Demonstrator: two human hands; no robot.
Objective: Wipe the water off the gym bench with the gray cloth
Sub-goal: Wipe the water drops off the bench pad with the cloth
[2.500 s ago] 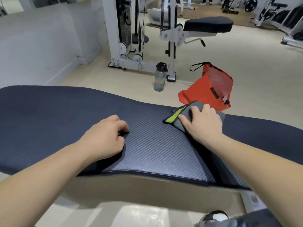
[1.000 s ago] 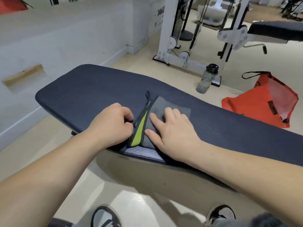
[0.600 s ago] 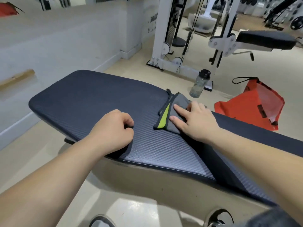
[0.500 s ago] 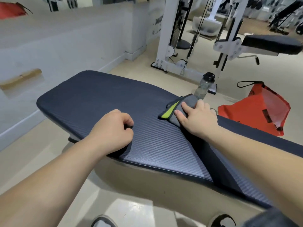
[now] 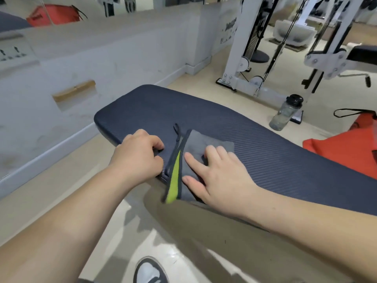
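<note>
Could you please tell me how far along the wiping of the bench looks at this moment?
Mid-wipe. The right hand presses the gray cloth flat at the near edge of the bench; the left hand rests curled beside it. No droplets show on the pad, though its texture could hide them. The far end may need a pass.
</note>
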